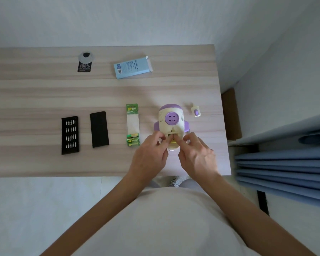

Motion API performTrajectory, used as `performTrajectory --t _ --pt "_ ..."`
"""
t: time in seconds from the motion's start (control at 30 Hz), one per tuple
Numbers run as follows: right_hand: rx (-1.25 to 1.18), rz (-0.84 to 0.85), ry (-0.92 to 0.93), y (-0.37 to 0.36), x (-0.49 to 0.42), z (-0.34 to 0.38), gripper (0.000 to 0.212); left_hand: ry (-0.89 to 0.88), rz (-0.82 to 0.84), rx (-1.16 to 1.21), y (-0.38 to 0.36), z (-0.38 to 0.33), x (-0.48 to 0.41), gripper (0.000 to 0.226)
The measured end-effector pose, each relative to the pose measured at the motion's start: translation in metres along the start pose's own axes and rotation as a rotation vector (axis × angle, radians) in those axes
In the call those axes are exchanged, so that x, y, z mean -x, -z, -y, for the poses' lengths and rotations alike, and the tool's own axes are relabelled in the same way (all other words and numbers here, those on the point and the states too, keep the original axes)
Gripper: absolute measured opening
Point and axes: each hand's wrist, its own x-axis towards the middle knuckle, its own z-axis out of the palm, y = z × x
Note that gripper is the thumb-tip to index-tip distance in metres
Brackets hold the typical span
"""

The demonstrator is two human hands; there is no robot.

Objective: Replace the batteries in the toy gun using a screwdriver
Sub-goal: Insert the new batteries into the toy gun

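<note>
Fingertips (160,135) of the left hand (151,152) pinch the toy gun (171,119) at its open battery bay, likely steadying it on the table (44,98), near its right edge. The right hand (197,154) pokes its forefinger into the bay; whether it grips a battery is unclear. Spare batteries (133,140) lie just left, within reach

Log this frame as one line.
step: battery swap | toy gun: on table, compartment open | left hand: pinches toy gun | right hand: fingers at compartment | GP battery pack: beside toy
</note>
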Motion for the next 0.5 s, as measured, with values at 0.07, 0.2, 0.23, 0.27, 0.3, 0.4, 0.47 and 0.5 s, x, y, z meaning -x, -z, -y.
performTrajectory --t 0.07,0.2,0.23,0.27,0.3,0.4,0.47,0.5 --pt "0.001 0.001 -0.007 0.002 0.000 0.001 0.045 -0.010 0.012 -0.022 0.001 -0.001 -0.001 0.041" --pt "0.036 0.026 -0.020 0.003 0.000 0.004 0.049 0.012 0.036 -0.005 -0.001 -0.001 0.000 0.044" --pt "0.042 0.028 -0.024 0.003 0.000 0.004 0.050 0.019 0.040 0.006 -0.001 -0.001 0.000 0.047" --pt "0.044 0.026 -0.025 0.003 0.000 0.005 0.050 0.021 0.044 0.012 -0.001 0.000 0.000 0.050" --pt "0.044 0.023 -0.026 0.004 0.000 0.005 0.049 0.017 0.047 0.016 0.000 0.001 0.000 0.051" --pt "0.037 -0.001 -0.041 0.006 0.001 0.007 0.048 -0.012 0.066 0.032 0.002 0.005 0.003 0.054" --pt "0.010 -0.035 -0.054 0.008 0.002 0.008 0.045 -0.036 0.087 0.059 0.006 0.009 0.007 0.053" --pt "-0.007 -0.056 -0.059 0.009 0.003 0.010 0.043 -0.040 0.092 0.077 0.008 0.012 0.009 0.051"
